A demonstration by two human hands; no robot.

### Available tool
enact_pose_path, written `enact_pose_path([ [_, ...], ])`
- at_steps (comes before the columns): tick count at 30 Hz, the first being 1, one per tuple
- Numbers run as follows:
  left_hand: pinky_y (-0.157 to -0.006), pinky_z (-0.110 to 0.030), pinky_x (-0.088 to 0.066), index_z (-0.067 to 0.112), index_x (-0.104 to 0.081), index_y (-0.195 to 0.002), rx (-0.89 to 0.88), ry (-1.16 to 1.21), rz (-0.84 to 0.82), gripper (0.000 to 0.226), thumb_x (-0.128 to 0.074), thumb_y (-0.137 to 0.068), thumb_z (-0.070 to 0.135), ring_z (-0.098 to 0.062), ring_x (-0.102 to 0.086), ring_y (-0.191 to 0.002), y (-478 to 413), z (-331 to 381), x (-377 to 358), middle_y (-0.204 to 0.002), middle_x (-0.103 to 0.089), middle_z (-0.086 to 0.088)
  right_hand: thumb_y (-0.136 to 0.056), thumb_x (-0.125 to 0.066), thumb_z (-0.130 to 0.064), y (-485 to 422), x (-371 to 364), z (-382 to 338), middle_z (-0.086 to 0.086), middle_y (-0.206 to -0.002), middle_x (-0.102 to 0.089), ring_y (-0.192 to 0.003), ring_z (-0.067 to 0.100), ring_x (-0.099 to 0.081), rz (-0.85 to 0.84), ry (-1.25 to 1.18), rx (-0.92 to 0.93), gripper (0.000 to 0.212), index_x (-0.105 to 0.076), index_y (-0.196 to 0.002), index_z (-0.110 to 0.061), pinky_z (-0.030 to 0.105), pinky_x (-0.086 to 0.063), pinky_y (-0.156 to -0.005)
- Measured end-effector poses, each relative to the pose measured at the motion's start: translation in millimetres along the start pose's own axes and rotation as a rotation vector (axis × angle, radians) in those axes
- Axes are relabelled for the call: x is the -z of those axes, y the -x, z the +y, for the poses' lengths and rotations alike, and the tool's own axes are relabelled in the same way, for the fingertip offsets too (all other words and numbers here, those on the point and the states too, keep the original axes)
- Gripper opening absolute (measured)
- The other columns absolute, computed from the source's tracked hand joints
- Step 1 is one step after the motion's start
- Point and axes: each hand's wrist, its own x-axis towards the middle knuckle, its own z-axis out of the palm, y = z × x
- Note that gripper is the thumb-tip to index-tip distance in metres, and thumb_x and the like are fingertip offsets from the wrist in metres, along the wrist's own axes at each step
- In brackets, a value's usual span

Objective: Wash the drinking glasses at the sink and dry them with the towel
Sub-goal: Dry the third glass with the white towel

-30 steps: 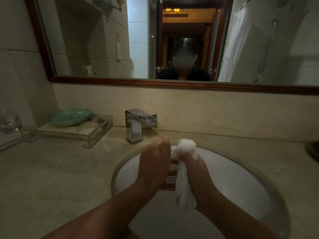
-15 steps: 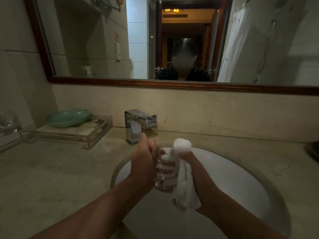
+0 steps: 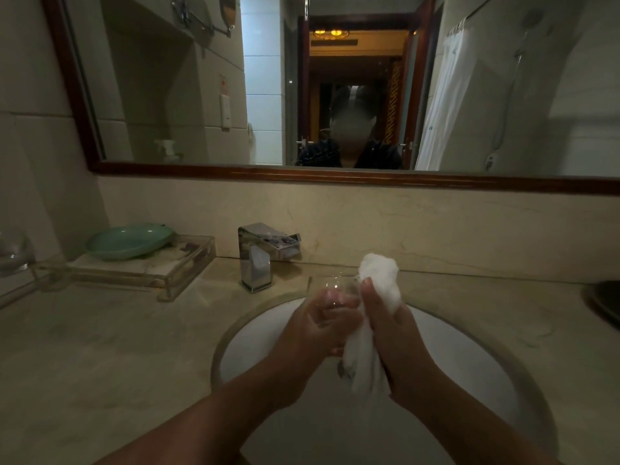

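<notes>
Left hand [image 3: 318,327]: lower centre of frame, over the sink; fingers curled round the drinking glass [image 3: 333,292], gripping it from the left side.
Drinking glass: clear, roughly upright, rim toward the wall; held above the back edge of the sink [image 3: 469,364], lower part hidden by the fingers.
Right hand [image 3: 394,333]: just right of the glass; fist closed round the towel [image 3: 379,276], thumb up along it.
Towel: white; a bunched wad stands out above the fist, just beside the glass rim; contact with the rim not clear. A tail hangs below the fist over the basin.
Sink: round white basin set into the beige stone surface [image 3: 100,347].
Faucet [image 3: 260,260]: chrome, square-bodied, left of the hands, at the back of the surface.
Left of frame: green dish [image 3: 129,239] resting on a clear tray [image 3: 181,266]; another clear glass [image 3: 13,253] at the far left edge, blurred.
Mirror [image 3: 335,174]: dark wood frame, upper half of frame.
Writing: small reddish sign [image 3: 223,85] reflected in the mirror, upper left; too small to read.
</notes>
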Motion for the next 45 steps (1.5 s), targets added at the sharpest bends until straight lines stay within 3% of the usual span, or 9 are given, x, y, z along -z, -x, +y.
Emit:
enact_pose_path([
  [6,-0.074,-0.040,-0.065,0.023,-0.057,-0.128,-0.151,-0.213,0.096,0.063,-0.091,-0.076,0.015,-0.015,-0.073,-0.102,-11,-9,15,-0.110,-0.074,0.006,-0.094,-0.055,-0.061,-15,29,-2,0.006,-0.114,-0.070,-0.103,0.025,-0.071,0.027,0.259,0.058,0.055,-0.051,-0.134,-0.024,0.047,-0.059,-0.083],
  [10,-0.066,-0.019,-0.058,0.031,-0.058,-0.122,-0.240,-0.700,0.121,0.071,-0.096,-0.064,0.017,0.000,-0.066,-0.094,-19,-28,41,-0.107,-0.069,0.011,-0.099,-0.055,-0.024,-26,57,-10,0.007,-0.108,-0.062,-0.091,0.025,-0.067,-0.026,0.447,-0.134,0.036,-0.042,-0.132,-0.027,0.047,-0.061,-0.075],
  [15,-0.063,-0.013,-0.052,0.029,-0.063,-0.119,-0.256,-0.840,0.041,0.069,-0.095,-0.061,0.014,0.005,-0.063,-0.092,-22,-28,52,-0.101,-0.067,0.018,-0.083,-0.074,-0.039,-28,63,2,-0.018,-0.111,-0.061,-0.100,0.005,-0.062,-0.371,1.012,0.546,0.034,-0.070,-0.116,-0.032,0.023,-0.057,-0.078],
  [18,-0.069,-0.010,-0.051,0.038,-0.062,-0.121,-0.232,-0.909,-0.062,0.069,-0.094,-0.061,0.022,0.007,-0.063,-0.095,-20,-25,50,-0.102,-0.068,0.022,-0.081,-0.073,-0.051,-27,57,7,-0.023,-0.111,-0.064,-0.100,0.003,-0.055,-0.357,1.164,0.633,0.034,-0.074,-0.112,-0.039,0.028,-0.055,-0.073],
  [25,-0.075,-0.014,-0.055,0.037,-0.059,-0.131,-0.198,-0.943,-0.185,0.077,-0.093,-0.064,0.025,0.006,-0.064,-0.096,-19,-20,48,-0.112,-0.069,0.020,-0.075,-0.055,-0.072,-16,36,2,-0.026,-0.077,-0.066,-0.069,0.007,-0.047,-0.202,1.293,0.702,0.047,-0.078,-0.100,-0.040,0.027,-0.045,-0.054],
  [30,-0.080,-0.031,-0.060,0.038,-0.064,-0.124,-0.079,-0.882,-0.134,0.072,-0.092,-0.058,0.027,0.000,-0.066,-0.099,-17,-29,61,-0.109,-0.070,0.019,-0.086,-0.075,-0.030,-19,46,0,-0.023,-0.109,-0.071,-0.095,-0.006,-0.066,-0.346,0.972,0.382,0.037,-0.071,-0.123,-0.034,0.019,-0.055,-0.085],
  [34,-0.067,-0.047,-0.064,0.034,-0.067,-0.112,0.064,-0.721,-0.060,0.062,-0.091,-0.059,0.012,-0.022,-0.075,-0.083,-19,-29,64,-0.097,-0.075,0.001,-0.074,-0.081,-0.044,-21,66,-4,-0.024,-0.128,-0.059,-0.110,0.001,-0.063,-0.402,0.899,0.169,0.070,-0.052,-0.137,-0.042,0.029,-0.059,-0.088],
  [40,-0.070,-0.047,-0.065,0.032,-0.051,-0.114,0.203,-0.649,-0.144,0.065,-0.092,-0.066,0.013,-0.026,-0.074,-0.089,-16,-24,63,-0.109,-0.069,-0.009,-0.084,-0.079,-0.027,-22,53,8,-0.022,-0.127,-0.041,-0.108,0.000,-0.051,-0.484,1.167,0.538,0.048,-0.054,-0.124,-0.037,0.014,-0.051,-0.087],
  [45,-0.065,-0.044,-0.064,0.016,-0.048,-0.110,0.088,-0.610,-0.216,0.056,-0.090,-0.074,0.007,-0.024,-0.076,-0.080,-10,-16,57,-0.097,-0.074,-0.008,-0.083,-0.081,-0.013,-26,47,0,-0.010,-0.116,-0.063,-0.101,0.001,-0.061,-0.462,1.051,0.732,0.035,-0.073,-0.117,-0.020,0.015,-0.052,-0.082],
])
